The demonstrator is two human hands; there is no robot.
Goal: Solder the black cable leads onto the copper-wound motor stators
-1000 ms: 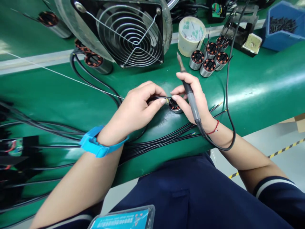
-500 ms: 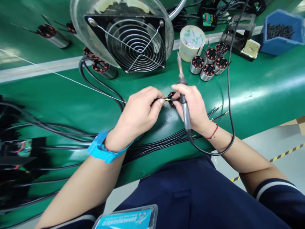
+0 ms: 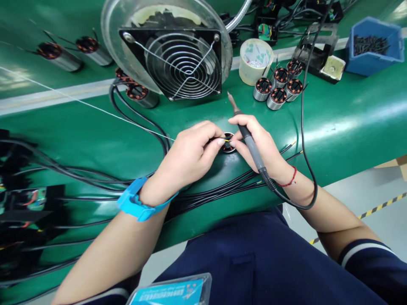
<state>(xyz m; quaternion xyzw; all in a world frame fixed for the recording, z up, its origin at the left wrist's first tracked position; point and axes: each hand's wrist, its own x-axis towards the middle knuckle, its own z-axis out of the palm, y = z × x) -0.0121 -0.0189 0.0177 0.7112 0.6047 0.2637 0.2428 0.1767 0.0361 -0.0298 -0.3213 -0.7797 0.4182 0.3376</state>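
Far L: blk housings (image 3: 28,199) w/ red wires, cords running R. Behind, wound metal cores (image 3: 60,57) at the back; thin white strand (image 3: 95,108) slants down to the L hand (image 3: 190,148), blue wristband (image 3: 143,212) on. L thumb + fingertips clamped on a dark wire (image 3: 226,140) w/ yellow bit. Badge (image 3: 171,292) at bottom: white print on blue, too blurred to read. Fan (image 3: 189,70) stands beyond, its lower edge well apart from the hands. Motor core (image 3: 229,150) sits on the green bench (image 3: 343,114), directly under the fingertips, btwn hands. R hand (image 3: 262,144) wrapped on soldering iron (image 3: 253,149), tip up, apart from the core; R thumb + forefinger at the wire, contact unclear. Cable bundle (image 3: 213,192) lies btwn core and near edge. Tape roll (image 3: 249,76): green print inside, illegible; five cores (image 3: 278,99) just beside. Then iron stand (image 3: 313,55), blue bin (image 3: 365,59). Most room: R of R hand, bench edge slanting up R.
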